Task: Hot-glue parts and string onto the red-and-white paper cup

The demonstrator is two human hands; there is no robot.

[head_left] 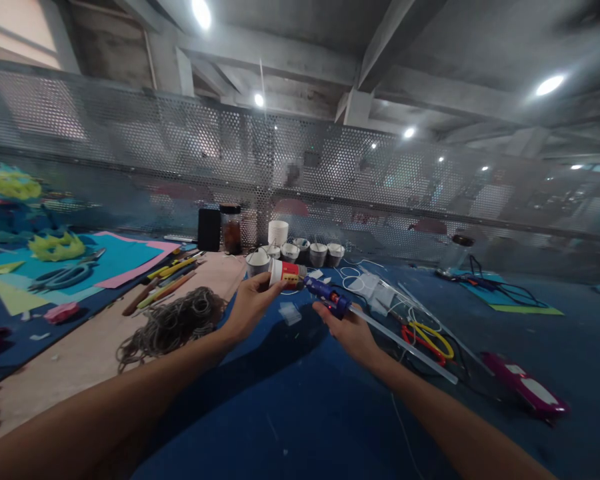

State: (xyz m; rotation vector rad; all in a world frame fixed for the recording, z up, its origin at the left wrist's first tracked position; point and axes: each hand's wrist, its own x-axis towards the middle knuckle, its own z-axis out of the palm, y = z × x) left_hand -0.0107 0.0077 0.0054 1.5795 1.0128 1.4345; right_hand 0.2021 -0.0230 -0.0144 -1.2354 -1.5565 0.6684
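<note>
Left hand [250, 303] is gripping the red-and-white cup [289, 274] sideways at 12 o'clock; right hand [354, 335] is grasping the glue gun [324, 291], nozzle aiming toward 10 — good work is depending on steady wrists, light squeezing, fingers avoiding the tip.

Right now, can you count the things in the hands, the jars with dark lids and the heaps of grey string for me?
Things in the hands, red-and-white cup and blue glue gun: 2
Dark-lidded jars: 2
Grey string heap: 1
Total: 5
</note>
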